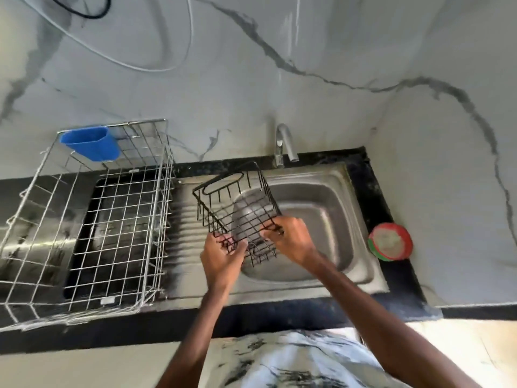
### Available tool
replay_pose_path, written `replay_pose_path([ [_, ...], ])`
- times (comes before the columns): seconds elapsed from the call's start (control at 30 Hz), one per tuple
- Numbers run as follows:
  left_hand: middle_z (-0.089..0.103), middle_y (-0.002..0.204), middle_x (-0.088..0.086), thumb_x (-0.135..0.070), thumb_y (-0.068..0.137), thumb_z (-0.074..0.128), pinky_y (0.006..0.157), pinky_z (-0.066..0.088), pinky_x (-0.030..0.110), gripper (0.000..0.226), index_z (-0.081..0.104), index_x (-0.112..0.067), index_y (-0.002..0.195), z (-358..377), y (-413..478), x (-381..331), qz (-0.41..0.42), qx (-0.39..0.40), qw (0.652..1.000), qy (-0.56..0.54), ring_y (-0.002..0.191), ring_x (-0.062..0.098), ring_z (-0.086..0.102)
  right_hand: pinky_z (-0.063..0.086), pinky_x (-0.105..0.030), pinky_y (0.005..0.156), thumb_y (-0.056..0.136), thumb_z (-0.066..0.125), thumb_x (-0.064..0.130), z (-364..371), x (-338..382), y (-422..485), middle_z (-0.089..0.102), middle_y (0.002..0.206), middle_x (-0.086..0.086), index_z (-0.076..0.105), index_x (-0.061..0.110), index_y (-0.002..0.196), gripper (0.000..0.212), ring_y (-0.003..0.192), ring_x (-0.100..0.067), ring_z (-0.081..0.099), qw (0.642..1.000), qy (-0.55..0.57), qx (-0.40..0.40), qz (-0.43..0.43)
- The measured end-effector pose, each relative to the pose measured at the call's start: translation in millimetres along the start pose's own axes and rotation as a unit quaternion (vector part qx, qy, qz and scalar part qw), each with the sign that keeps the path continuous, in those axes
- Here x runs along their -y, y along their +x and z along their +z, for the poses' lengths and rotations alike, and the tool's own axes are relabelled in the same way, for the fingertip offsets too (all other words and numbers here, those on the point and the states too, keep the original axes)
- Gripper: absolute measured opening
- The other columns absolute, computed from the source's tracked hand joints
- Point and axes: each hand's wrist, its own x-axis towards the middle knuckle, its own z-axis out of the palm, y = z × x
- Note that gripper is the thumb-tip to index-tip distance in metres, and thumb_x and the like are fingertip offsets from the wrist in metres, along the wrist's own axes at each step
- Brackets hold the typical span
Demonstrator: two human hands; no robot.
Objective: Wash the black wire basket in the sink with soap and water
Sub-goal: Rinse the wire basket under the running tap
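Note:
The black wire basket (235,200) hangs tilted in the air over the left part of the steel sink (330,219), its open side facing me. My left hand (222,254) grips the basket's near lower corner, fingers curled round the wires. My right hand (291,238) pinches the near right edge of the same basket. A chrome tap (284,145) stands behind the sink, and no water is seen running. A round red and green dish with a pale soap block (390,241) sits on the black counter to the right of the sink.
A large silver wire dish rack (92,219) stands on the drainboard at the left, with a blue plastic cup holder (91,145) hooked on its far rim. The black counter edge (279,312) runs along the front. Marble-patterned wall behind.

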Motion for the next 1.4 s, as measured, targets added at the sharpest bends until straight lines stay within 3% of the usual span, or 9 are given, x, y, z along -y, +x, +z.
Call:
replay_pose_path([
  [0.17,0.063,0.137,0.022,-0.043,0.076,0.09,0.097,0.058,0.042,0.087,0.051,0.002,0.14,17,-1,7,-0.053,0.028,0.998,-0.03,0.117,0.034,0.067,0.055,-0.015,0.075,0.092,0.072,0.024,-12,-10,6,0.076,0.095,0.009,0.074,0.022,0.102,0.01,0.078,0.003,0.068,1.0,0.012,0.022,0.008],
  [0.3,0.074,0.118,0.014,-0.046,0.076,0.089,0.085,0.062,0.043,0.076,0.063,-0.001,0.132,24,8,20,-0.118,0.07,0.986,-0.096,0.088,0.022,0.075,0.06,-0.026,0.081,0.092,0.072,0.022,-13,-16,14,0.075,0.103,0.008,0.074,0.025,0.103,0.012,0.085,-0.001,0.069,0.999,0.009,0.029,0.044],
  [0.4,0.075,0.119,0.013,-0.024,0.086,0.083,0.077,0.063,0.029,0.053,0.063,-0.002,0.131,24,16,32,-0.19,0.145,0.944,-0.229,0.101,0.022,0.076,0.061,-0.027,0.075,0.091,0.073,0.019,-12,-14,22,0.073,0.103,0.01,0.073,0.029,0.1,0.013,0.082,-0.004,0.071,0.997,0.008,0.026,0.066],
  [0.53,0.079,0.109,0.009,-0.014,0.092,0.077,0.082,0.063,0.033,0.031,0.069,-0.007,0.122,20,41,48,-0.228,0.181,0.922,-0.255,0.098,0.025,0.078,0.063,-0.04,0.065,0.092,0.072,0.015,-6,-15,31,0.072,0.093,0.009,0.069,0.035,0.091,0.02,0.072,-0.011,0.075,0.99,0.025,0.037,0.132],
  [0.67,0.076,0.114,0.005,-0.011,0.091,0.076,0.084,0.059,0.03,0.029,0.069,-0.006,0.119,22,72,50,-0.022,0.102,0.995,-0.01,0.092,0.014,0.074,0.056,-0.017,0.053,0.091,0.072,0.009,-9,-25,32,0.07,0.081,0.011,0.072,0.022,0.096,0.013,0.063,0.005,0.07,0.981,0.051,-0.011,0.186],
  [0.77,0.073,0.115,0.002,-0.008,0.093,0.069,0.082,0.055,0.027,0.029,0.066,-0.007,0.122,36,110,22,0.168,0.084,0.976,0.111,0.095,0.013,0.07,0.056,-0.019,0.055,0.088,0.074,0.007,-13,-36,30,0.074,0.081,0.006,0.068,0.031,0.081,0.026,0.064,-0.001,0.071,0.972,0.073,-0.06,0.214],
  [0.97,0.06,0.137,0.023,0.017,0.079,0.063,0.11,0.049,0.041,0.067,0.051,0.005,0.143,107,212,-56,0.439,0.152,0.841,0.277,0.126,0.034,0.059,0.062,-0.034,0.075,0.083,0.08,0.011,-22,-51,41,0.071,0.077,0.015,0.072,0.028,0.087,0.02,0.073,-0.008,0.073,0.952,0.101,-0.106,0.268],
  [1.2,0.03,0.167,0.015,-0.005,0.102,0.055,0.128,0.024,0.044,0.061,0.032,-0.008,0.159,191,274,-93,0.607,0.183,0.561,0.532,0.154,0.03,0.03,0.063,-0.042,0.068,0.083,0.08,0.009,-24,-74,45,0.069,0.064,0.021,0.066,0.04,0.072,0.035,0.068,-0.015,0.074,0.945,0.095,-0.125,0.287],
  [1.4,0.05,0.156,0.012,-0.011,0.095,0.069,0.126,0.028,0.045,0.057,0.051,-0.009,0.149,213,286,-70,0.536,0.203,0.537,0.618,0.146,0.029,0.043,0.063,-0.033,0.064,0.082,0.081,0.008,-25,-90,49,0.073,0.07,0.018,0.069,0.038,0.079,0.031,0.062,-0.002,0.072,0.934,0.131,-0.138,0.302],
])
